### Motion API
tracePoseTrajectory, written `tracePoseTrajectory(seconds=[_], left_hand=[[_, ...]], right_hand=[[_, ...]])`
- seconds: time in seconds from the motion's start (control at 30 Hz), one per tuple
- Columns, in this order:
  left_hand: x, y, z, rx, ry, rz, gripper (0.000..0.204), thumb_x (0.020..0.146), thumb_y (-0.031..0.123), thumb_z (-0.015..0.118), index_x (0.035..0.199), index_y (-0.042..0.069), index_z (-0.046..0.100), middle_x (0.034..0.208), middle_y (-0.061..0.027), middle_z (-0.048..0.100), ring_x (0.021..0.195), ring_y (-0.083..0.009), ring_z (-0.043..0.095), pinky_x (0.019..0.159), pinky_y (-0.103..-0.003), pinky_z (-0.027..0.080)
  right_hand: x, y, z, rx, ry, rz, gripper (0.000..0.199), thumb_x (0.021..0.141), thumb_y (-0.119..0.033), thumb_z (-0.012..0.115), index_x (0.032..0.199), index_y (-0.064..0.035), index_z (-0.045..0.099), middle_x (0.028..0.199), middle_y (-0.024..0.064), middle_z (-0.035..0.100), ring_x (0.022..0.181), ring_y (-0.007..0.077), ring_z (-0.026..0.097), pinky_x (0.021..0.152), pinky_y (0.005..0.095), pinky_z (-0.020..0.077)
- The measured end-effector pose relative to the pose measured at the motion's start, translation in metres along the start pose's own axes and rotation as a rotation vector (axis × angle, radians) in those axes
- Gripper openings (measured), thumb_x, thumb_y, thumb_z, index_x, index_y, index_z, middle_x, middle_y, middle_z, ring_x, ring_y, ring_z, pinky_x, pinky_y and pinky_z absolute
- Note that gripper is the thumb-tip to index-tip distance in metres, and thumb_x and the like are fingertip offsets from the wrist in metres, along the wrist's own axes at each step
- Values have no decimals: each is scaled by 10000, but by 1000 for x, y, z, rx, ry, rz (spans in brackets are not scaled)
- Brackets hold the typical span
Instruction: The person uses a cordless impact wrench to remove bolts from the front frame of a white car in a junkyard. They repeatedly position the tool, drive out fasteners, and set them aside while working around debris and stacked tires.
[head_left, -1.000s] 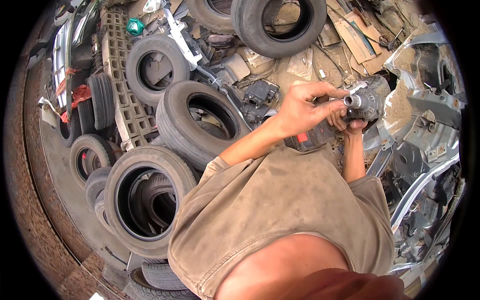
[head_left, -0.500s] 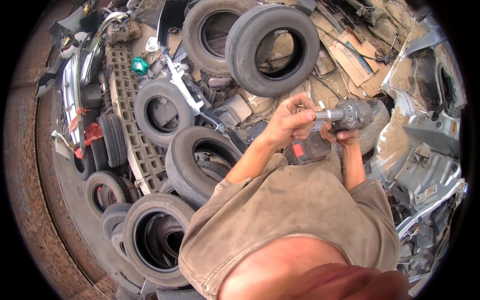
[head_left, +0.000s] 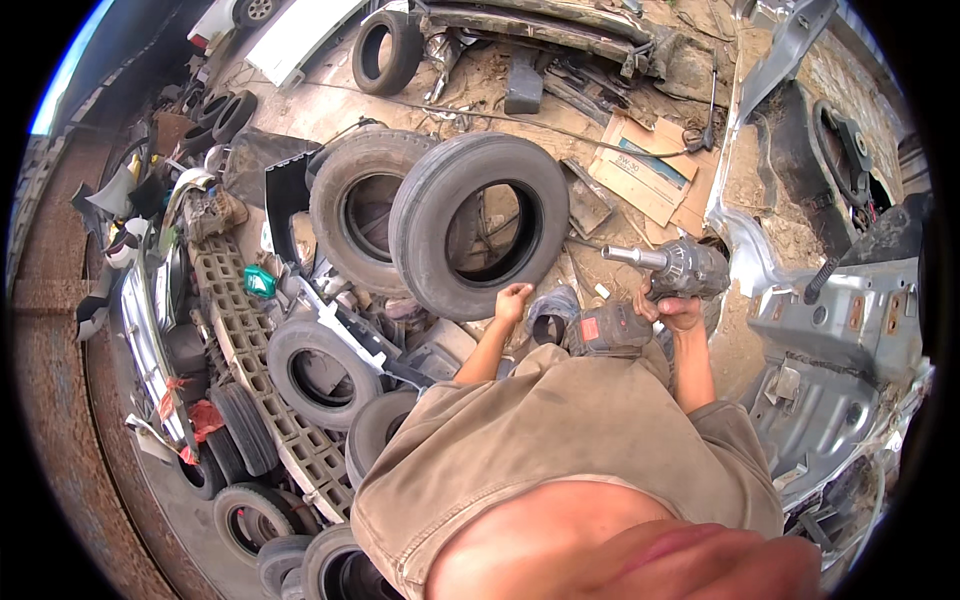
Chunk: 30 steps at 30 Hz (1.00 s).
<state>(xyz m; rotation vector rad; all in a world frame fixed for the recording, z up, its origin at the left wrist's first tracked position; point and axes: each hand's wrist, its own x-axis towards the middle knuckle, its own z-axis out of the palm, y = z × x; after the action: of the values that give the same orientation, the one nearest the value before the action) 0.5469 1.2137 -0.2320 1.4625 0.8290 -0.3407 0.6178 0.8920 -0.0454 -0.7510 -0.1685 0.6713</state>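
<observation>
My right hand (head_left: pixel 682 312) grips a dark, grimy cordless impact wrench (head_left: pixel 694 268) by its handle. A long silver socket (head_left: pixel 632 257) on its nose points left, and a dark battery pack (head_left: pixel 610 328) with a red patch sits at its base. My left hand (head_left: pixel 513 303) is closed, fingers curled in, near the lower edge of a large worn tyre (head_left: pixel 425 240). Whatever is inside those fingers, if anything, is hidden. That tyre leans against a second tyre (head_left: pixel 330 200) behind it.
More tyres (head_left: pixel 285 375) lie at the left beside a long perforated beam (head_left: pixel 255 350). Flattened cardboard (head_left: pixel 640 175) rests on the dirt ahead. Cut silver car bodywork (head_left: pixel 840 330) with jagged edges stands close at my right. A cable (head_left: pixel 500 118) crosses the ground at the far side.
My left hand has let go of the socket and moved left and down toward the large tyre. The wrench stays in my right hand. The view has shifted, showing more ground ahead.
</observation>
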Motion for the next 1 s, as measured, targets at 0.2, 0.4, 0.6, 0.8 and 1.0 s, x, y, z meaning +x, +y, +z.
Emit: tracePoseTrajectory(seconds=[0.2,0.4,0.6,0.8,1.0], left_hand=[[44,-125,-116,695,-31,-501,352,803,361,670,866,17,703,692,-129,644,624,-226,608,634,-367,492],[90,-22,-106,608,45,-452,347,843,360,630,823,19,693,621,-116,618,539,-219,592,559,-363,489],[211,145,-4,461,-94,-198,405,874,401,606,701,36,636,557,-54,571,430,-168,527,409,-316,427],[255,269,101,690,-328,93,496,858,493,582,684,30,629,561,-63,565,423,-158,520,396,-316,430],[288,207,129,641,-206,-73,461,864,436,545,716,20,675,614,-91,629,551,-205,605,567,-355,480]], right_hand=[[52,-32,-46,2,112,-187,453,600,-255,688,965,-19,561,545,42,465,494,183,470,610,342,429],[140,-75,-70,103,81,-199,421,662,-243,677,992,-43,509,571,31,445,484,163,446,605,349,447],[202,-100,-55,19,86,-83,443,629,-235,686,978,-2,544,558,52,470,489,179,455,596,348,437],[230,-128,-88,52,206,-75,470,585,-267,691,943,3,551,521,54,459,437,195,440,554,349,445],[266,-177,-164,127,297,-67,451,596,-233,659,955,25,573,563,76,506,482,200,489,573,345,470]])
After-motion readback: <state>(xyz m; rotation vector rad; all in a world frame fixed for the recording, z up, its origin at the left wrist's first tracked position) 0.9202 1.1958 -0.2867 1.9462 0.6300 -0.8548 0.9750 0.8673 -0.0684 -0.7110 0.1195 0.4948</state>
